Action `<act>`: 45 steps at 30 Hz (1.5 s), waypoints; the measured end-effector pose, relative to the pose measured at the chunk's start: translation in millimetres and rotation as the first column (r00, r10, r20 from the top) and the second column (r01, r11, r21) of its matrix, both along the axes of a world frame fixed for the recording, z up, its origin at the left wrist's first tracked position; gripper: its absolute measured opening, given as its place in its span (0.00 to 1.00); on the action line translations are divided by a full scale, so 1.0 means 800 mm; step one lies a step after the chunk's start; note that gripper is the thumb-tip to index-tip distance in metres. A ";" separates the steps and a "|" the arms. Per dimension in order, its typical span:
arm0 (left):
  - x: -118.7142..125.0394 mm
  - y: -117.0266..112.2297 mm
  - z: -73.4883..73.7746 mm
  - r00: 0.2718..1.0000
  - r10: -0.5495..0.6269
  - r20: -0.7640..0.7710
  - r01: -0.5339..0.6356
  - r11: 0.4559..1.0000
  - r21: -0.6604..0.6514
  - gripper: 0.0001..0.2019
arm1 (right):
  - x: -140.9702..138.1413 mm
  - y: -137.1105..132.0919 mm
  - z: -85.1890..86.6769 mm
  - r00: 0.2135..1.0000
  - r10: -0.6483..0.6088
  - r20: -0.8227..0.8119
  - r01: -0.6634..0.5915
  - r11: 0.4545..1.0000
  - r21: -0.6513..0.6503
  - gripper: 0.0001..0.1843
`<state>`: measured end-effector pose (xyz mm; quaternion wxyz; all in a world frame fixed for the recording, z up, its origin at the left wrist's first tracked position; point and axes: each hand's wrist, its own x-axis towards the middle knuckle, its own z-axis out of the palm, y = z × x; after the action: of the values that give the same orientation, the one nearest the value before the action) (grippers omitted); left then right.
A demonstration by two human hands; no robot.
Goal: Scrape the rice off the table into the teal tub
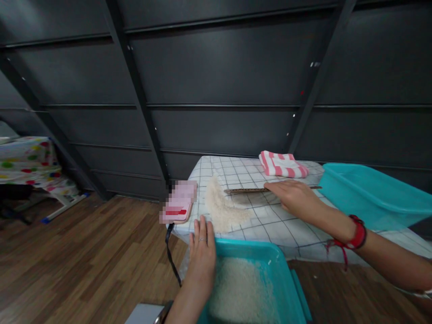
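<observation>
On the checked cloth (270, 220), near its left end, lies a curved heap of pale grain (218, 209), its long axis running from far side toward near edge. It sits left of the cardboard piece (245, 190) that the right hand (295, 197) grips from above. The left hand (202, 247) (empty, fingers extended) is nearer, just beside the heap's near end and the teal tub (248, 245); a second tub (364, 216) stands far right.

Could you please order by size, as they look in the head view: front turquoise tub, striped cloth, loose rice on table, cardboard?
1. Front turquoise tub, cut off below
2. Loose rice and striped cloth: too alike to rank
3. Cardboard, only thin edge showing
</observation>
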<state>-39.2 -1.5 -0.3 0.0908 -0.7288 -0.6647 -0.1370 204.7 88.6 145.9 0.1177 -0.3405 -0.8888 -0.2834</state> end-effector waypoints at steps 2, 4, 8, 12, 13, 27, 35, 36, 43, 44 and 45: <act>0.001 0.001 0.002 1.000 -0.007 -0.008 0.007 1.000 -0.030 0.40 | 0.013 -0.006 0.003 0.994 0.094 -0.052 -0.088 0.991 0.105 0.25; 0.004 0.004 0.002 1.000 0.029 -0.012 -0.029 0.998 -0.047 0.40 | 0.014 -0.004 0.005 0.992 0.093 -0.079 -0.078 0.982 0.171 0.24; 0.008 0.008 -0.006 0.995 0.093 -0.027 -0.092 0.996 0.019 0.40 | 0.000 0.006 0.002 0.998 0.027 -0.054 -0.016 0.980 0.197 0.18; 0.002 0.005 -0.008 0.999 0.040 -0.034 -0.039 0.999 0.026 0.40 | -0.003 -0.003 -0.005 0.993 0.110 -0.029 -0.103 0.979 0.177 0.19; 0.000 0.004 -0.007 0.999 0.019 -0.036 -0.018 1.000 0.020 0.41 | 0.000 -0.009 -0.006 0.990 0.140 -0.033 -0.132 0.975 0.179 0.19; 0.000 0.003 0.003 1.000 0.000 -0.012 0.000 0.998 -0.055 0.41 | 0.008 -0.028 0.008 0.997 0.081 -0.019 -0.073 0.963 0.259 0.19; 0.004 0.001 0.012 1.000 0.011 0.005 -0.010 0.997 -0.082 0.39 | 0.013 -0.064 0.000 0.979 0.194 -0.054 -0.184 0.971 0.151 0.22; 0.006 0.002 0.012 1.000 0.021 0.005 -0.020 0.996 -0.083 0.38 | 0.013 -0.070 0.000 0.978 0.197 -0.067 -0.186 0.972 0.144 0.22; 0.010 0.004 0.017 0.998 0.050 -0.029 -0.053 0.993 -0.103 0.38 | 0.007 -0.102 0.010 0.975 0.154 -0.163 -0.155 0.988 0.007 0.19; 0.009 0.003 0.018 0.999 0.036 -0.025 -0.038 0.994 -0.106 0.38 | 0.006 -0.107 0.012 0.973 0.151 -0.176 -0.155 0.988 -0.012 0.19; 0.008 0.002 0.019 0.999 0.028 -0.021 -0.030 0.994 -0.103 0.38 | 0.006 -0.112 0.015 0.971 0.153 -0.185 -0.160 0.987 -0.025 0.20</act>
<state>-33.0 0.5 14.6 0.0611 -0.7242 -0.6804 -0.0940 209.1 -0.9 157.9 0.2138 -0.2960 -0.9038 -0.2233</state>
